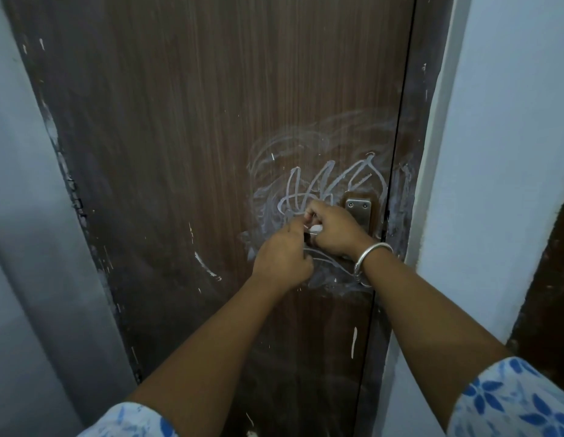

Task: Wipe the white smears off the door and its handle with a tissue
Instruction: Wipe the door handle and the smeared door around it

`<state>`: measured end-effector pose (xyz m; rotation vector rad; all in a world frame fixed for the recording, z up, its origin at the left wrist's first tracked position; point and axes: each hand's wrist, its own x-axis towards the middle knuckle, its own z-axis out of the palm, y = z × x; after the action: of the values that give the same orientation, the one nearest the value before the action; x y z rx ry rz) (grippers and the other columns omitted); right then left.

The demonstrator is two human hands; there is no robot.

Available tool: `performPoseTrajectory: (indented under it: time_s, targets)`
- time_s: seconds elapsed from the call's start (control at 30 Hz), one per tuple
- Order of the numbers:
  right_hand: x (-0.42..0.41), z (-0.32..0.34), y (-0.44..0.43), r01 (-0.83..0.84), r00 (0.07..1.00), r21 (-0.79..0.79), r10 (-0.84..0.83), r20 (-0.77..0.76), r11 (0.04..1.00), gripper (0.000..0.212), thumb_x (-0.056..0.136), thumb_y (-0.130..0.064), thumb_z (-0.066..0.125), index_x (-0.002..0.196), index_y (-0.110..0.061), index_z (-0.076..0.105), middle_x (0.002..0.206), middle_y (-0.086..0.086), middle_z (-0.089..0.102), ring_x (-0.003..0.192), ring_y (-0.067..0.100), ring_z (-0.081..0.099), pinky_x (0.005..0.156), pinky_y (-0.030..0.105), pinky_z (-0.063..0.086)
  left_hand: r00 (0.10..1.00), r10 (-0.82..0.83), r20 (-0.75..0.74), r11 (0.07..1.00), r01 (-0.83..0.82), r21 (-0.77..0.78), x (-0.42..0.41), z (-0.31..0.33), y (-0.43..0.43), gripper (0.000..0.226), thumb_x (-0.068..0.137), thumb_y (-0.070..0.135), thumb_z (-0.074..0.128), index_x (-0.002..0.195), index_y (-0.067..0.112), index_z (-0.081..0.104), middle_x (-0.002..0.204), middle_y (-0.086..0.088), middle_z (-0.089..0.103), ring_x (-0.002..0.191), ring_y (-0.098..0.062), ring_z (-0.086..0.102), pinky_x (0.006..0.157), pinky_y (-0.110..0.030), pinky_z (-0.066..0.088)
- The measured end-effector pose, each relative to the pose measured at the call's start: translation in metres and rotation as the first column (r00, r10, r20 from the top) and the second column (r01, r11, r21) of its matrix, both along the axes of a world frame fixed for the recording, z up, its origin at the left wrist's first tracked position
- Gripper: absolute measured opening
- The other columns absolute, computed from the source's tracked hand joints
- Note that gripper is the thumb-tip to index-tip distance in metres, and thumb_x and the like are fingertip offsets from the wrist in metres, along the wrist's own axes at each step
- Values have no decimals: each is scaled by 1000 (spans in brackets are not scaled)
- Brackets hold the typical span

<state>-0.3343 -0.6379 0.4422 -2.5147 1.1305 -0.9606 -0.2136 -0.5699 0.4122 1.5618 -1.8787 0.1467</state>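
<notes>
A: Your flowered sleeves sit lowest, both arms reaching to the door. Where's the tissue?

B: Bunched white between your hands, right at the handle, whose metal plate shows beside your right hand.

A: And your grip?

B: Right fingers curl round the tissue. Your left hand is curled, thumb against it; whether it pinches, I cannot tell. White smears ring the handle.
</notes>
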Motion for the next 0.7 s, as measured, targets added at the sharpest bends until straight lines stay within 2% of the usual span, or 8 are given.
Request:
performPoseTrajectory:
  time_s: [0.13, 0.2, 0.27, 0.33, 0.47, 0.57, 0.63, 0.7]
  targets:
    - [9, -5, 7, 117, 963, -225, -166, -214, 967, 21, 80, -16, 60, 98, -12, 49, 87, 10, 63, 79, 29, 58, 60, 32, 41, 985, -7, 170, 994, -11, 105, 0, 4, 7, 69, 75, 18, 60, 137, 12, 29, 125, -11, 49, 100, -30, 56, 74, -39, 48]
    - [13, -10, 11, 157, 924, -367, -267, -272, 917, 24, 83, -24, 55, 105, -14, 52, 92, 8, 65, 88, 30, 59, 70, 35, 45, 970, -23, 241, 990, -11, 142, 0, 5, 11, 66, 74, 23, 62, 131, 10, 33, 126, -10, 46, 102, -32, 54, 76, -43, 49]
    - [7, -10, 15, 178, 862, -501, -380, -336, 847, 25, 86, -34, 51, 107, -21, 56, 94, 4, 67, 93, 28, 58, 81, 38, 42, 955, -25, 296, 985, -27, 169, 0, 6, 14, 65, 72, 25, 64, 128, 11, 34, 129, -7, 42, 105, -32, 53, 77, -47, 49]
    - [-8, -7, 15, 142, 810, -560, -421, -408, 816, 29, 88, -42, 48, 107, -23, 59, 92, 5, 67, 92, 27, 57, 81, 37, 40, 945, -19, 326, 981, -45, 187, 0, 7, 14, 71, 70, 25, 65, 132, 13, 32, 133, -5, 38, 107, -32, 53, 78, -48, 50]
    - [-33, -2, 14, 73, 774, -460, -341, -534, 885, 41, 91, -48, 44, 108, -15, 59, 95, 10, 65, 89, 28, 54, 86, 37, 39, 942, -30, 334, 977, -44, 210, -1, 9, 11, 80, 70, 30, 66, 138, 14, 26, 137, -5, 36, 114, -32, 50, 85, -50, 49]
    - [-41, 5, 16, 121, 885, -293, -237, -400, 948, 29, 93, -35, 45, 97, -13, 64, 93, 12, 67, 84, 28, 57, 77, 35, 42, 939, -33, 344, 977, -43, 211, 0, 7, 9, 82, 70, 30, 65, 139, 13, 25, 138, -6, 35, 113, -33, 51, 84, -48, 50]
    - [-44, 10, 17, 169, 914, -188, -225, -337, 968, 18, 90, -23, 50, 100, -17, 63, 98, 10, 67, 87, 27, 59, 75, 34, 47, 942, -37, 333, 977, -36, 210, 0, 6, 9, 83, 70, 31, 66, 140, 13, 24, 139, -6, 33, 114, -32, 50, 84, -46, 50]
    - [-44, 11, 19, 197, 919, -191, -249, -306, 962, 17, 87, -15, 55, 102, -19, 60, 98, 10, 65, 86, 27, 60, 69, 31, 47, 951, -48, 307, 977, -19, 211, 1, 6, 9, 84, 70, 31, 65, 141, 14, 24, 141, -6, 33, 117, -31, 48, 87, -46, 49]
